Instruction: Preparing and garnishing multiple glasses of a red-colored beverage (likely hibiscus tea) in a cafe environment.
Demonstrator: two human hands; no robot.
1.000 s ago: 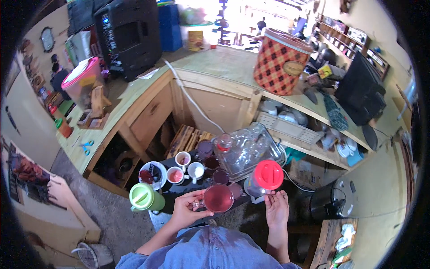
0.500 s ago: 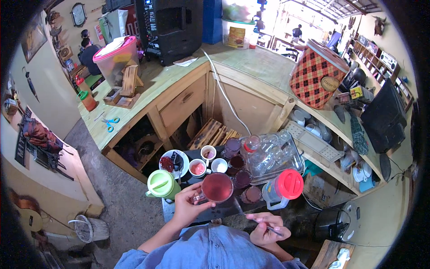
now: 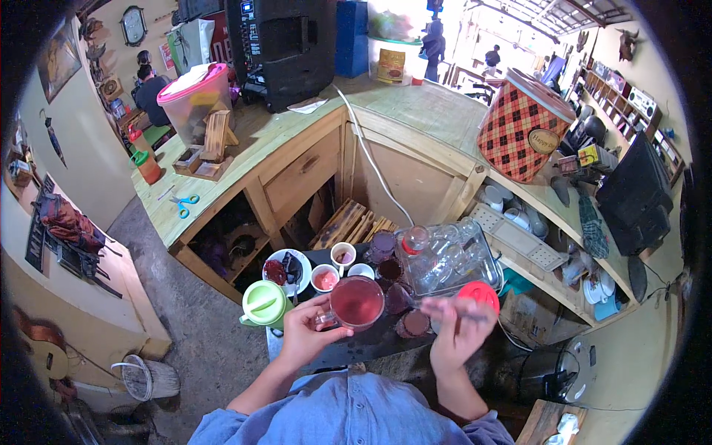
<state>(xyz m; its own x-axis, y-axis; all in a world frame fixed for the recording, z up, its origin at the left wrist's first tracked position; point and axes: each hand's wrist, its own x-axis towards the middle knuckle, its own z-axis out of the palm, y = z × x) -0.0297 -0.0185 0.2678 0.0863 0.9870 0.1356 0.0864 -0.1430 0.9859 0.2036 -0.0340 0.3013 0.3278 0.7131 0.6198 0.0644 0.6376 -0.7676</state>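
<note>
Glass mug (image 3: 356, 302) of red drink | left hand (image 3: 308, 334) grips it | right hand (image 3: 456, 334) blurred, pinching thin stick | cups crowd beyond

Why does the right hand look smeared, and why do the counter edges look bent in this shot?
Head view: the right hand is motion-blurred, while the left hand and its glass of red drink stay sharp; the wooden counter curves because the fisheye bends straight edges toward the rim; black vignette fills the corners; daylight in the doorway behind is overexposed.
</note>
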